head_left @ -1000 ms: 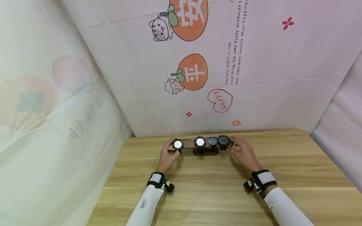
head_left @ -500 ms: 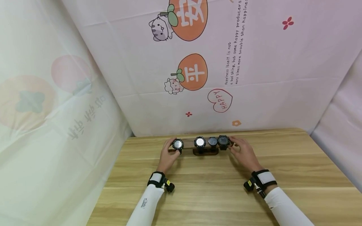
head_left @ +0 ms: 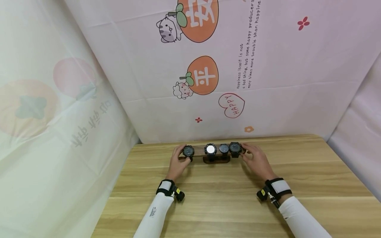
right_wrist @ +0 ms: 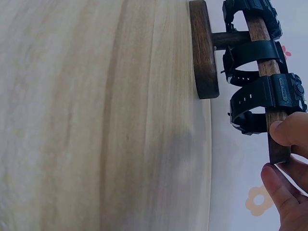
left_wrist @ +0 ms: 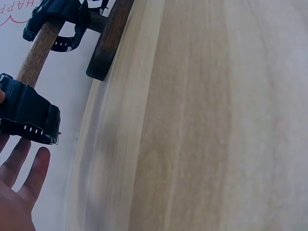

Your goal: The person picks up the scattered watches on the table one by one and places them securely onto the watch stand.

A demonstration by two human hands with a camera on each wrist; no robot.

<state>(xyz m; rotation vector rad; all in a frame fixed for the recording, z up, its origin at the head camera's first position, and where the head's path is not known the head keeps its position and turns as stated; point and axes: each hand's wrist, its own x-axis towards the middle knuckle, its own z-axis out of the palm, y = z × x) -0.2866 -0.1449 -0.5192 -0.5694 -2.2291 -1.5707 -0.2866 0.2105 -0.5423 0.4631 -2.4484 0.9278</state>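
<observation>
My left hand pinches a black wristwatch at the left end of a dark wooden watch stand's bar. In the left wrist view, this watch has its strap looped around the bar, with my fingers spread below it. My right hand grips the bar's right end; the right wrist view shows my thumb on the wood. Beside that hand hangs another black watch, then a smaller dark watch. A watch with a glaring face sits near the middle.
The stand's base rests on the wood-grain table, near its back edge. Behind rises a white printed cloth, and another cloth hangs on the left. Each wrist wears a strapped camera.
The left watch has shifted slightly right along the bar with my left hand, and its face has turned from bright glare to dark. My right hand has stayed at the bar's end.
</observation>
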